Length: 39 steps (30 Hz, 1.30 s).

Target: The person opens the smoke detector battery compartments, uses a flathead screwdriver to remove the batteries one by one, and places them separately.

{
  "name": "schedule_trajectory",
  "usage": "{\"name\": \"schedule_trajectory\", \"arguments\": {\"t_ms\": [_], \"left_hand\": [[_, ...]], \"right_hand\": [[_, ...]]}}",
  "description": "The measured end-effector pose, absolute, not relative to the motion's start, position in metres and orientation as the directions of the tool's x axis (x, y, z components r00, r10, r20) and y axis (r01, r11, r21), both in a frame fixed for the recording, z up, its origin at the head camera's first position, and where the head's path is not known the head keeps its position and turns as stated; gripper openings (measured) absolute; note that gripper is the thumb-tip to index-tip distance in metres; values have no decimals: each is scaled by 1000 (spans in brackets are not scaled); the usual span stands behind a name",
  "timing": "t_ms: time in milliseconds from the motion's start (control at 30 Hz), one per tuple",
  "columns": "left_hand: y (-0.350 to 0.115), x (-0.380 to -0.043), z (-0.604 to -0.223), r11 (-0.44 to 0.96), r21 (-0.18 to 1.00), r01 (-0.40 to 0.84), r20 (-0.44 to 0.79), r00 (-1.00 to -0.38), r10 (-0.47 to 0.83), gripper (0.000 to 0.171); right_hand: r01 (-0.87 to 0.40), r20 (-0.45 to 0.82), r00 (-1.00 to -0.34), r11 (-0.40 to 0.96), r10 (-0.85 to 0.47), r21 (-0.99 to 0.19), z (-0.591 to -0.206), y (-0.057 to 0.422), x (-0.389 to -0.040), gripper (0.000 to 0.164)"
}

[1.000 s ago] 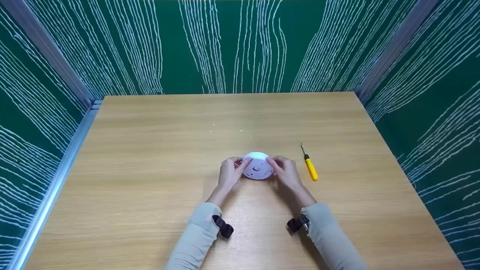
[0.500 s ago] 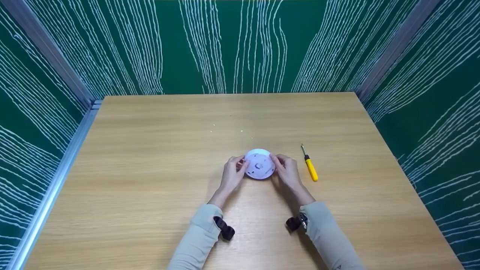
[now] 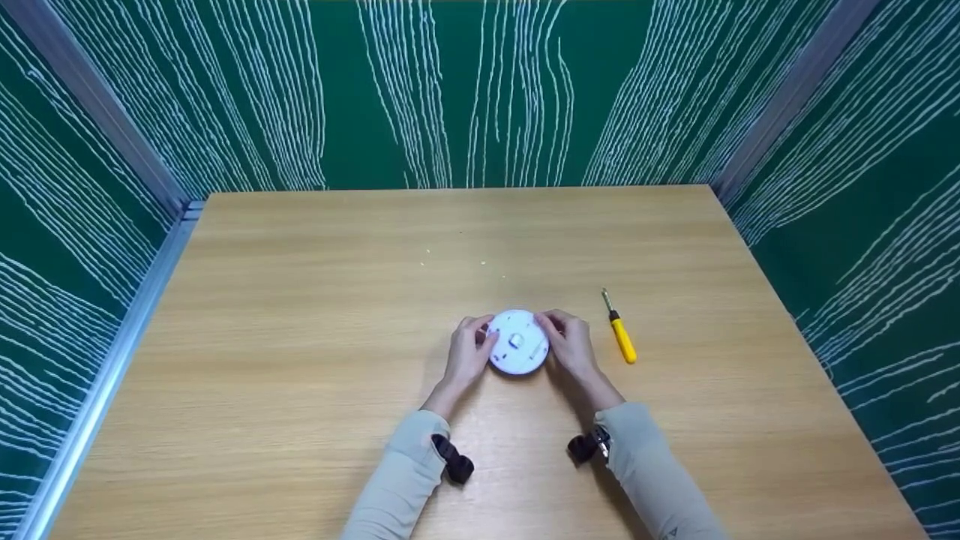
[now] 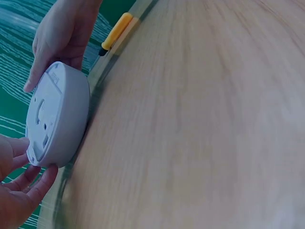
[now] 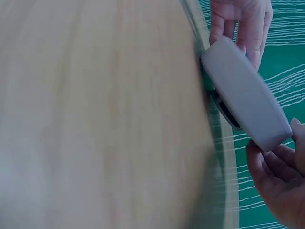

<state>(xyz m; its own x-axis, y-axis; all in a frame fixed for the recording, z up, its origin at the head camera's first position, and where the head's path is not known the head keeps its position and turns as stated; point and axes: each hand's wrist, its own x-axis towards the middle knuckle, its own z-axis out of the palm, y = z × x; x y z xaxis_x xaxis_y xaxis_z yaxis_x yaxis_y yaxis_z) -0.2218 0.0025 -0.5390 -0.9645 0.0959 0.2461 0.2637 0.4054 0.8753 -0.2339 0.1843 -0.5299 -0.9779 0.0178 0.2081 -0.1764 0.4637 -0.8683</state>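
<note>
A round white plastic device (image 3: pixel 518 356), shaped like a thick disc, is held between both hands near the middle of the table. Its flat face, with slots, small holes and a raised square centre, is turned up toward the head view. My left hand (image 3: pixel 466 356) grips the left rim, thumb on the face side and fingertips at the edge. On the opposite rim, my right hand (image 3: pixel 573 346) pinches with its thumb over the edge. In the right wrist view the device (image 5: pixel 245 93) shows its smooth side wall and a dark part on its other face.
A screwdriver (image 3: pixel 621 337) with a yellow handle lies on the wooden table (image 3: pixel 300 337), right of the right hand. Tiny pale specks (image 3: pixel 483 263) lie farther back. Green walls with white lines enclose the back and sides.
Over the last second the device has tilted, so its flat face shows more fully, and it has come slightly nearer the person. Both hands keep hold; the screwdriver stays put.
</note>
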Motion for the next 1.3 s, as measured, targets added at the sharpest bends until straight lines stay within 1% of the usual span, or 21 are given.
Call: {"name": "schedule_trajectory", "arguments": {"t_ms": [233, 467, 700, 867, 967, 1067, 1200, 1300], "left_hand": [[3, -222, -541, 382, 884, 268, 252, -963, 93, 26], [4, -225, -544, 357, 900, 251, 238, -968, 80, 24], [6, -227, -545, 343, 908, 241, 240, -970, 47, 21], [7, -230, -543, 349, 913, 210, 212, -977, 33, 19], [7, -231, -541, 354, 917, 184, 183, -982, 35, 19], [8, -233, -540, 351, 921, 168, 165, -986, 39, 19], [9, -235, -538, 354, 921, 164, 159, -986, 43, 18], [10, -237, -537, 354, 923, 152, 147, -988, 42, 17]], "right_hand": [[-145, 176, -984, 475, 22, -868, -530, 184, -234, 24], [-25, 36, -999, 429, 18, -903, -529, 189, -234, 26], [100, -101, -995, 390, 17, -915, -531, 193, -232, 32], [177, -181, -983, 336, 17, -925, -531, 193, -229, 33], [191, -197, -980, 307, 12, -933, -532, 194, -227, 34], [208, -213, -977, 249, 6, -946, -532, 194, -226, 34], [223, -228, -974, 176, -9, -959, -532, 195, -223, 33], [253, -257, -966, 146, -9, -956, -532, 196, -221, 32]]}}
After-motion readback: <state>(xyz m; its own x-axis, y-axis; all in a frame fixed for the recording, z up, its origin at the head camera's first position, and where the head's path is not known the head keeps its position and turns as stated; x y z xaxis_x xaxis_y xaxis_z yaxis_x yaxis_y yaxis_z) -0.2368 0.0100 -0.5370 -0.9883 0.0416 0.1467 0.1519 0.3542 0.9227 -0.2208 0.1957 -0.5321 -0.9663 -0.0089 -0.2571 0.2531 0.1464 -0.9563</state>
